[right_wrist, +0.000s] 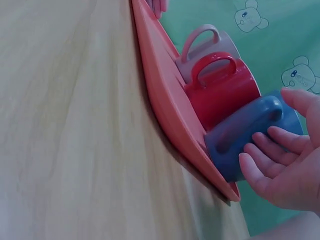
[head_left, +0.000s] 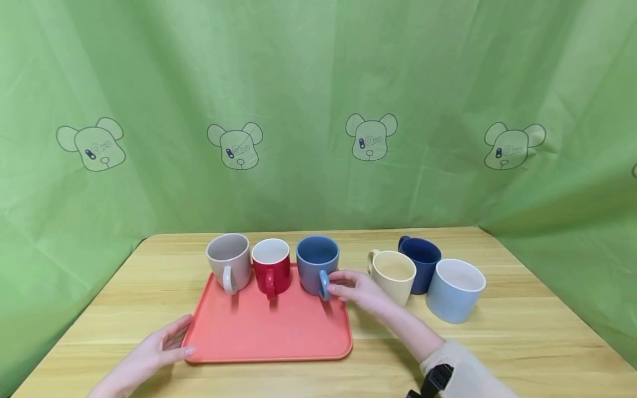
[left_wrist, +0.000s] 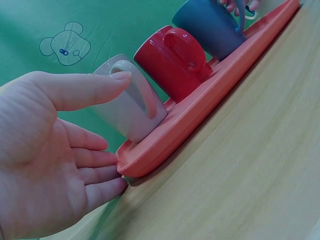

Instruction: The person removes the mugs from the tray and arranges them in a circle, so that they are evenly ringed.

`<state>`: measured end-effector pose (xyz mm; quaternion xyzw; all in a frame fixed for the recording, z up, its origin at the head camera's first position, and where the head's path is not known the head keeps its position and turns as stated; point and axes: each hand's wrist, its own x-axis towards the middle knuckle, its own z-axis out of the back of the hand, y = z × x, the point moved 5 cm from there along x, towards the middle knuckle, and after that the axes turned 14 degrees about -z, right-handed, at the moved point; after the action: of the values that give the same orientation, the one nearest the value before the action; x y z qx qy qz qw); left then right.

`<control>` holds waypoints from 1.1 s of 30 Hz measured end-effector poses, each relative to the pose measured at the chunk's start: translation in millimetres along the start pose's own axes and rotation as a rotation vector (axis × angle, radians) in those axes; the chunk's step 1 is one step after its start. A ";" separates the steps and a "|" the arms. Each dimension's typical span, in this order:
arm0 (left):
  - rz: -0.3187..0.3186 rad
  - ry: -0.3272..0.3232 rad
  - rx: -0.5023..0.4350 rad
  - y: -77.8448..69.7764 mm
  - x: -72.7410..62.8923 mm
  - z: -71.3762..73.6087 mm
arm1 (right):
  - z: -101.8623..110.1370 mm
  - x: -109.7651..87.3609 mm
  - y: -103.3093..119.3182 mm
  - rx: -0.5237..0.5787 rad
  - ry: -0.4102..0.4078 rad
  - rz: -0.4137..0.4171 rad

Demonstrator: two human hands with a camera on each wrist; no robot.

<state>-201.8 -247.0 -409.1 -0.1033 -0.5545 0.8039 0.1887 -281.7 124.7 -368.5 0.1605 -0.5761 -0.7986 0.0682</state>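
A grey mug (head_left: 230, 262), a red mug (head_left: 271, 266) with a white inside and a blue mug (head_left: 317, 264) stand upright in a row along the back of a coral-red tray (head_left: 269, 334). Their handles face the front. My right hand (head_left: 359, 288) is at the blue mug, its loosely bent fingers against the side by the handle and its thumb (right_wrist: 299, 100) held apart. At the tray's left edge is my left hand (head_left: 158, 347); its straight fingertips touch the tray's corner in the left wrist view, and the thumb stretches out above them.
To the right of the tray, a cream mug (head_left: 394, 276), a dark blue mug (head_left: 421, 262) and a light blue mug (head_left: 455, 290) stand close together on the wooden table (head_left: 517, 342). A green curtain (head_left: 298, 72) with bear-head drawings hangs behind the table.
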 end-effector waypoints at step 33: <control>-0.019 -0.008 -0.004 -1.8 0.3 0.7 | -22.2 -37.0 13.8 0.274 0.154 0.149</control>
<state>-201.9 -246.9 -407.1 -0.0951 -0.5580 0.8012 0.1940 -240.6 111.2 -355.3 0.1857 -0.6829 -0.6907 0.1485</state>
